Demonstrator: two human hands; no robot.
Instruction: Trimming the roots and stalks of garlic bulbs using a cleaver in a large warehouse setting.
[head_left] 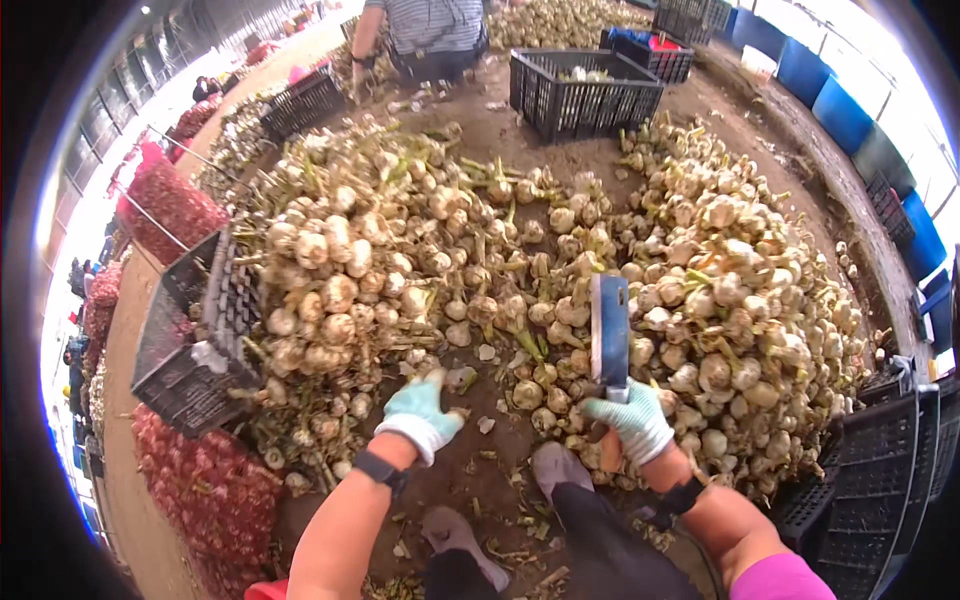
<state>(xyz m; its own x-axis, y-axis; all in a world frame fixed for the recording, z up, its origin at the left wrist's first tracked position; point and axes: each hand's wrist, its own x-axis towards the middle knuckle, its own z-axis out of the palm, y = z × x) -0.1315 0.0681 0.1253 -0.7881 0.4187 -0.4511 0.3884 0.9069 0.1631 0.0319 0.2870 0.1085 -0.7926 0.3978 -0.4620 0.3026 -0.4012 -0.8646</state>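
Note:
My left hand (pixel 420 412), in a pale green and white work glove, hovers low over the dirt by the pile of garlic bulbs (pixel 340 250) on the left. Its fingers are apart and I see nothing in them. My right hand (pixel 636 420), gloved alike, is closed around the handle of a blue-and-silver tool with a long flat rectangular head (pixel 609 330). That head points away from me, over the right-hand garlic heap (pixel 740 300). Many bulbs still carry stalks. My fingers cover most of the tool's handle, and its exact kind is unclear.
A black plastic crate (pixel 195 335) lies tipped at the left, beside red mesh sacks (pixel 205 490). Another black crate (pixel 585 95) stands ahead. More crates (pixel 870 490) are at the lower right. A person in a striped shirt (pixel 435 30) works at the far side.

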